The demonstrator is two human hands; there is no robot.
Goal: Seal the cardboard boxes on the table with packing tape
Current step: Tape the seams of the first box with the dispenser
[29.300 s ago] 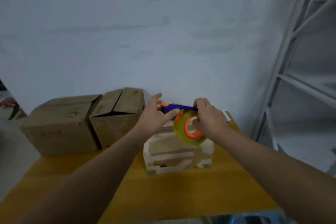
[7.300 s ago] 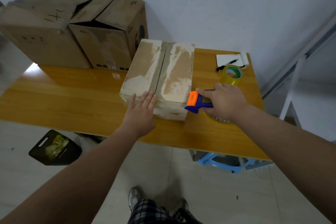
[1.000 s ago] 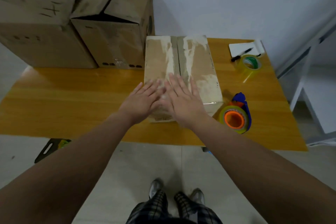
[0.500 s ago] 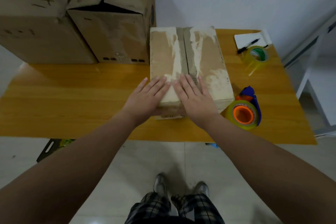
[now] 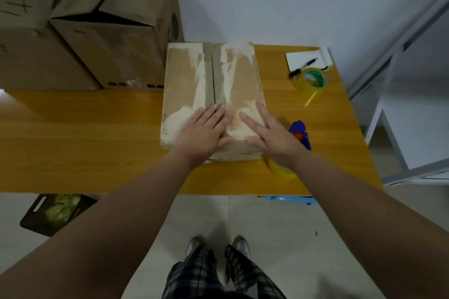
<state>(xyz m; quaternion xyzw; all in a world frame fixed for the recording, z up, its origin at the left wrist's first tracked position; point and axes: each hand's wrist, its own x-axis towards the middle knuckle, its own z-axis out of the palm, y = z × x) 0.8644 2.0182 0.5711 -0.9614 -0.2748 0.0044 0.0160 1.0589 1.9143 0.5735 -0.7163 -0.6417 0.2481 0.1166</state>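
**Cardboard lid pressed down under two flat hands**

Brown and scuffed, the small box (image 5: pixel 184 85) is set mid-worktop (image 5: pixel 85 133), its seam running away from the viewer. The step in hand is judged to be the smoothing of tape along that seam, though the tape itself cannot be made out. Next, the tape dispenser (image 5: pixel 300 132), lying just right of the box and half hidden by the wrist, would be needed for the open box (image 5: pixel 114 31) behind. Both forearms are stretched forward. The left hand (image 5: pixel 202 130) is laid flat with its fingers together, and the right hand (image 5: pixel 272 133) is splayed over the near right corner.
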